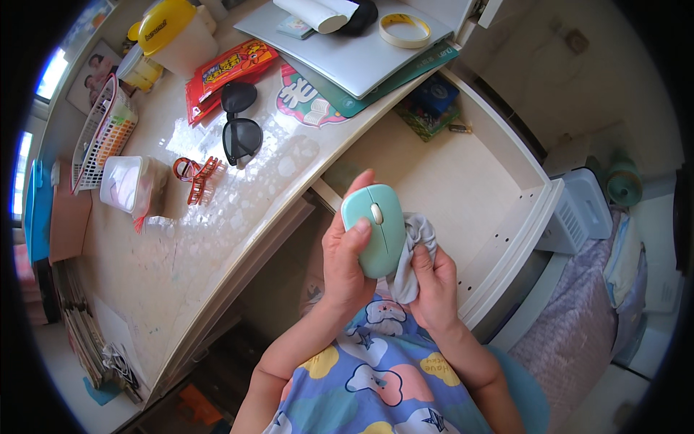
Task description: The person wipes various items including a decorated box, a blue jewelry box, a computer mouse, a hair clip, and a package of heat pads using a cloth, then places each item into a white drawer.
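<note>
My left hand [347,255] grips a mint-green computer mouse [382,238] with a cream scroll wheel, its thumb lying on the left button. Pinched in my right hand [436,282] is a crumpled grey cloth [407,271], which meets the right side of the mouse. Both hands are above my lap, in front of an open drawer [423,168]. Inside the drawer's far end are a dark blue box [435,95], a green patterned box [425,126] and a small battery [460,128].
On the desk [217,238] are sunglasses [242,138], a hair claw clip [198,176], red packets [233,73], a lidded plastic container [127,184] and a white basket [103,130]. A silver laptop [347,54] carries a tape roll [404,31]. The drawer front [520,244] stands at my right.
</note>
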{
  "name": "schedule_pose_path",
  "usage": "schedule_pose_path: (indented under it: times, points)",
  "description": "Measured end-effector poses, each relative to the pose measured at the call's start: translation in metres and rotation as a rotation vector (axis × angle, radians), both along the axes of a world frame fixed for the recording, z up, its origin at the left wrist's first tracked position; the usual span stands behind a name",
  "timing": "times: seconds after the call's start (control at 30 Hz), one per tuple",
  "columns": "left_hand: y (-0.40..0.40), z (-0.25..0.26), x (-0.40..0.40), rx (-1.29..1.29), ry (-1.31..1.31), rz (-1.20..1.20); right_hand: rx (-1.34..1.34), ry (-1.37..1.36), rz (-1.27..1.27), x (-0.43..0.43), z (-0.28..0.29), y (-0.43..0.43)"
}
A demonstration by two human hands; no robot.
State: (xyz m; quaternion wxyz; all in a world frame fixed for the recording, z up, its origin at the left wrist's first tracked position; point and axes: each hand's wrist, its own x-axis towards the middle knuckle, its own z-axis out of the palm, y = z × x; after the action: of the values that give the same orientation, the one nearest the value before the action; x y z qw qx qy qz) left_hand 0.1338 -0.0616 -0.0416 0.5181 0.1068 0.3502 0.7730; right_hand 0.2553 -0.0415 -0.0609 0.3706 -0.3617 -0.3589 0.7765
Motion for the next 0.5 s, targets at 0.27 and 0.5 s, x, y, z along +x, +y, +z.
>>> schedule_pose_path:
  times: [0.27,0.5]
  points:
    - [-0.005,-0.016,0.002,0.046,0.542,0.113,-0.191,0.165,-0.071,0.006,0.014,0.014]
    - [-0.013,0.000,-0.005,-0.064,0.651,-0.145,0.032,0.100,-0.220,0.016,0.003,0.023]
